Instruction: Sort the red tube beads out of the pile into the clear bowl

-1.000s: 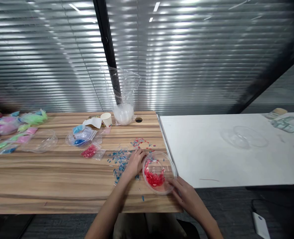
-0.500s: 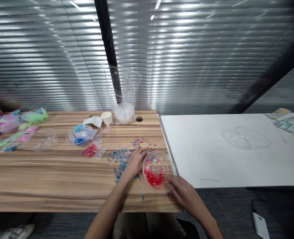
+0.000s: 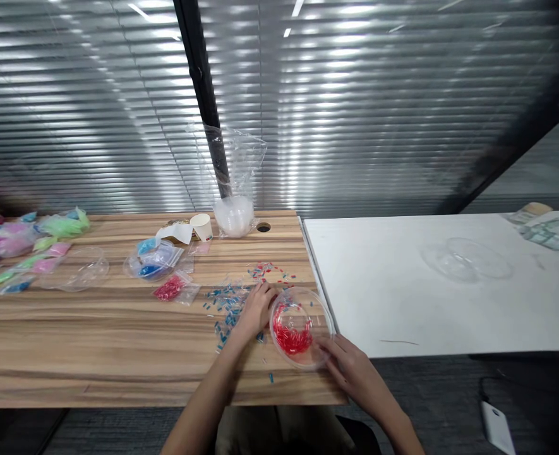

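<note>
A clear round bowl (image 3: 302,361) holding many small red pieces (image 3: 292,338) rests at the right end of the wooden table. My left hand (image 3: 259,308) touches the bowl's upper left rim, its fingers bent together. On the lower right side, my right hand (image 3: 345,361) has its fingers and thumb closed on the rim. Small blue pieces (image 3: 227,300) lie scattered left of my left hand, and some red pieces (image 3: 267,270) are strewn beyond the bowl.
Left on the wooden table (image 3: 118,354) are a bag of red pieces (image 3: 169,288), a clear bowl with blue bags (image 3: 151,260), a paper cup (image 3: 201,227) and colourful bags (image 3: 64,222). Clear lids (image 3: 468,260) lie on the white table (image 3: 378,284).
The view has shifted very slightly. Both hands and the bowl keep their places relative to each other.
</note>
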### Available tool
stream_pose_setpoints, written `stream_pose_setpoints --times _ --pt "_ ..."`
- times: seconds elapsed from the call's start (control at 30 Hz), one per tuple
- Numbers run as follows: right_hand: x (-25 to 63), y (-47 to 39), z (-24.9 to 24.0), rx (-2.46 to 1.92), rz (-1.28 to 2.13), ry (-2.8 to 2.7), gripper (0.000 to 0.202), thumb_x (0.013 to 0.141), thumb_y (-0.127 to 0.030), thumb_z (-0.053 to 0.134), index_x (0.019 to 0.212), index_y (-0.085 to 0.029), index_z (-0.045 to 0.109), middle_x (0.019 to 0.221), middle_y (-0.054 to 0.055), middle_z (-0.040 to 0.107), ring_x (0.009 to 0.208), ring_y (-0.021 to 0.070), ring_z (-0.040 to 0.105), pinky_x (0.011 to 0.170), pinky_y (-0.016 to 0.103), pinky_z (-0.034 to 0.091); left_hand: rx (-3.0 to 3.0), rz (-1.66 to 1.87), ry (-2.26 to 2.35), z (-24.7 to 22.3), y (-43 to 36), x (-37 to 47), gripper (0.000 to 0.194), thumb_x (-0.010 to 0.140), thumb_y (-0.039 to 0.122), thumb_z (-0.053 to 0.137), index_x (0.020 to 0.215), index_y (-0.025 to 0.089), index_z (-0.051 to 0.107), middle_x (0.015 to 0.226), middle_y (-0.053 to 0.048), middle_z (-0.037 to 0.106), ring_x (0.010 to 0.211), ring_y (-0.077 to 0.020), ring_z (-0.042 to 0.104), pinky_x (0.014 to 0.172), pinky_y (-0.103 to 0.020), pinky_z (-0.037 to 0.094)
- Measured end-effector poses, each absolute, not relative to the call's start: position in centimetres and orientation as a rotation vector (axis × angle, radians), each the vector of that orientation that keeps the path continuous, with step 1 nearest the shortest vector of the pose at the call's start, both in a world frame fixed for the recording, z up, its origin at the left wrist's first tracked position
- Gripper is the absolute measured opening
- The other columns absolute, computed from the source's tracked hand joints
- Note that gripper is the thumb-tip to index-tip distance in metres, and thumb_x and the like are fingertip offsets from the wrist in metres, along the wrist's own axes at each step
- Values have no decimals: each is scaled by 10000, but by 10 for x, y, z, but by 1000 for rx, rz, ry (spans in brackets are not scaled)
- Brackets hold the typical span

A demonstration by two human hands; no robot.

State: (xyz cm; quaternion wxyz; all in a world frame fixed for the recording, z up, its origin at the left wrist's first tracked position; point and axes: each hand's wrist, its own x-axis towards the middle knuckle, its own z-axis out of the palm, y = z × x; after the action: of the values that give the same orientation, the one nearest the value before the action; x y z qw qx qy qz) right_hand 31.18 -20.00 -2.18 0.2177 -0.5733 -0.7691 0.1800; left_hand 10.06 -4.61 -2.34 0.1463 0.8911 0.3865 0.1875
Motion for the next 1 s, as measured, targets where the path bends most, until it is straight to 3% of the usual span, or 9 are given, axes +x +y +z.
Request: stream_pose_setpoints --times 0.63,1.0 --pt "311 -200 -22 -1583 476 -2096 313 867 -104 397 1078 -202 605 936 76 642 867 205 600 785 356 517 2551 529 1112 -19 -46 100 212 885 209 450 959 146 638 988 -110 622 908 -229 551 841 -374 450" --pt "311 -201 -22 -1574 491 -2080 331 865 -102 401 1116 -208 589 1003 77 640 917 203 600 817 356 511 2591 514 1127 -20 -47 100 199 886 188 463 983 145 631 1004 -99 620 932 -219 552 857 -355 448"
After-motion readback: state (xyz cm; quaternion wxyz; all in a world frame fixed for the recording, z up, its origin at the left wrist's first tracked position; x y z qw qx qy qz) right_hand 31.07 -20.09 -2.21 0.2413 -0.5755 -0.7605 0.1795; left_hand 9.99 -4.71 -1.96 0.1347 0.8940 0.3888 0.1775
